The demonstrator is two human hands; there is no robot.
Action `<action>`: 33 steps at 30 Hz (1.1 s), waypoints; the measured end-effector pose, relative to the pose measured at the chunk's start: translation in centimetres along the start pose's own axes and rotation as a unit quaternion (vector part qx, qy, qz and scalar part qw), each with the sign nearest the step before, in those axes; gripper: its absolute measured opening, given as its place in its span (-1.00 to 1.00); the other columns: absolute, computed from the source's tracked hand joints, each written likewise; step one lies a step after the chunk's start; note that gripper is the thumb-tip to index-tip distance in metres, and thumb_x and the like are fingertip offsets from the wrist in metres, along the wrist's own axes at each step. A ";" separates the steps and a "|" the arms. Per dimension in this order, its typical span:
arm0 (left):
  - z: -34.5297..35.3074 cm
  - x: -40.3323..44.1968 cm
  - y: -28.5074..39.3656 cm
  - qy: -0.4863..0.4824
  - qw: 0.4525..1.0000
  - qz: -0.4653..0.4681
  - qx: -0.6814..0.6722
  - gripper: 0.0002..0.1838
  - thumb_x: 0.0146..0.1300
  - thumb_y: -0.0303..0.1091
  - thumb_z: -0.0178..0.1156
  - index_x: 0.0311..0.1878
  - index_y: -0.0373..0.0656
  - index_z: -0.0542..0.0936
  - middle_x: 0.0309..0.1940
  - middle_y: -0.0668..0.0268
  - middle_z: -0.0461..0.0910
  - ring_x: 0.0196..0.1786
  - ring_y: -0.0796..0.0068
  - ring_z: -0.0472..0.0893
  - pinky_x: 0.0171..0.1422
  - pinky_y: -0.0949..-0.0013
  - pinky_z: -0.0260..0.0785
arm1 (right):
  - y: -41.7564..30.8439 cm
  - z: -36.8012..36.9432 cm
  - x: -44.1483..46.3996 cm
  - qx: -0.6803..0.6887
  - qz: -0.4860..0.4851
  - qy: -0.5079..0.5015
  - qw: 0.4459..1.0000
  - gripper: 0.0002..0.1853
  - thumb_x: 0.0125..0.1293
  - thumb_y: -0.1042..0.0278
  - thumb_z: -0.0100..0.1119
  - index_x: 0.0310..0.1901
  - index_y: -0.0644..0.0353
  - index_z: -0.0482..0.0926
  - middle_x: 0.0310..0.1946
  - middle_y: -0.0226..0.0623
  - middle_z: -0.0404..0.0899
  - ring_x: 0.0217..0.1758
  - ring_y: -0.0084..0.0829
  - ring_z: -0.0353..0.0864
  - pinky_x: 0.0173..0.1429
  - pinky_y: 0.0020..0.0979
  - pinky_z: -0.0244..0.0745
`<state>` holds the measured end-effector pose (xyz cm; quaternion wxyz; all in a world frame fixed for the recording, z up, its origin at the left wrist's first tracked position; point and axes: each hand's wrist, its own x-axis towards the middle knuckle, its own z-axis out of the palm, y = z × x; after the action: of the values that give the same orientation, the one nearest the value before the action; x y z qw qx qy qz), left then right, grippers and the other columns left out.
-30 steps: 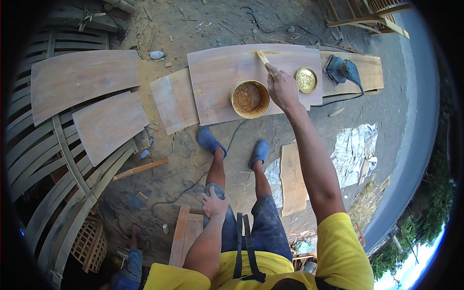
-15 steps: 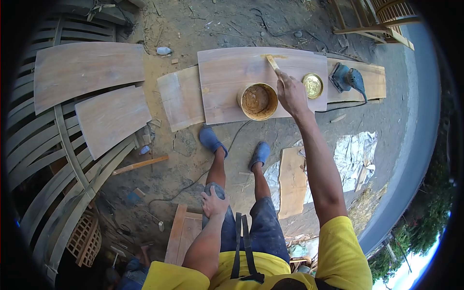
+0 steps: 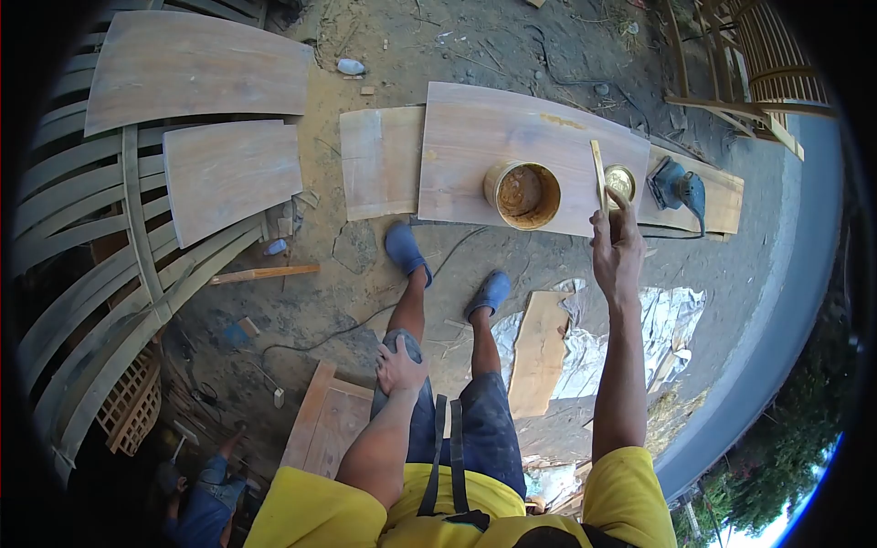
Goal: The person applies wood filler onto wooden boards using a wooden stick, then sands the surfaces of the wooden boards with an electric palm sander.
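Right hand: the right hand (image 3: pixel 618 248) is raised over the near right part of the board; its fingers are closed to a narrow pinch around the lower end of the stick.
Stick: the flat stick (image 3: pixel 598 169) points away from the person, its free end clear of the streak; contact with the board surface cannot be confirmed.
Left hand: the left hand (image 3: pixel 400 369) rests on the left knee (image 3: pixel 406 343), fingers loosely spread, with no tool visible in it.
Can: the open can (image 3: pixel 493 190) stands upright on the board, left of the stick, with brown paste (image 3: pixel 521 189) inside.
Board: the wide board (image 3: pixel 457 146) lies flat across the lower boards (image 3: pixel 384 164); a streak (image 3: pixel 561 121) of similar colour marks it near the far edge.
Lid: the round lid (image 3: pixel 620 176) lies on the board just beyond the fingers; touching or apart cannot be determined.
Sander: the sander (image 3: pixel 678 185) sits to the right of the lid.
Work step: judged to be paste application by stick.
Next move: a further stroke would call for a loaded stick end, a low angle and even pressure along the streak, clear of the can.
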<state>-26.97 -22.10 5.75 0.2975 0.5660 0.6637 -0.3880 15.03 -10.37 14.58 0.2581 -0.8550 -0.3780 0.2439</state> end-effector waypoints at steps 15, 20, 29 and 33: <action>-0.5 -0.7 0.6 0.006 1.000 0.011 -0.008 -0.12 0.17 0.13 0.47 0.54 0.07 0.45 0.31 -0.15 0.43 0.37 -0.20 0.56 0.35 -0.09 0.56 | -3.4 9.1 -0.7 -0.141 -0.191 0.091 0.967 -0.44 0.42 0.31 0.41 0.43 0.10 0.56 0.33 0.01 0.54 0.36 0.12 0.54 0.36 0.07 0.50; -1.0 -0.5 0.9 0.010 1.000 0.000 0.005 -0.14 0.19 0.12 0.48 0.53 0.05 0.47 0.33 -0.17 0.44 0.35 -0.22 0.60 0.34 -0.10 0.57 | -4.1 10.4 -0.6 -0.160 -0.135 0.041 0.977 0.06 0.27 -0.11 0.57 0.70 0.00 0.21 0.60 0.21 0.16 0.58 0.34 0.27 0.56 0.25 0.31; -3.4 -0.2 1.8 0.015 1.000 0.010 0.004 -0.17 0.22 0.13 0.45 0.52 0.04 0.47 0.36 -0.17 0.45 0.39 -0.21 0.59 0.34 -0.10 0.58 | -4.2 9.9 0.8 -0.180 -0.062 -0.078 0.979 0.33 0.09 -0.14 0.69 0.79 -0.09 -0.01 0.59 0.31 0.18 0.53 0.34 0.32 0.47 0.23 0.41; -5.1 0.2 2.5 0.014 0.999 0.031 0.001 -0.18 0.23 0.14 0.44 0.51 0.04 0.48 0.35 -0.16 0.47 0.38 -0.18 0.61 0.35 -0.11 0.58 | -4.3 6.7 0.2 -0.159 -0.042 -0.092 0.982 0.26 0.19 -0.19 0.61 0.78 -0.10 -0.02 0.53 0.33 0.27 0.32 0.37 0.58 0.35 0.18 0.58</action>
<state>-24.36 -17.50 7.80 0.2995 0.5919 0.6497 -0.3714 8.76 -6.00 12.22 0.0930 -0.8424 -0.4695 0.2475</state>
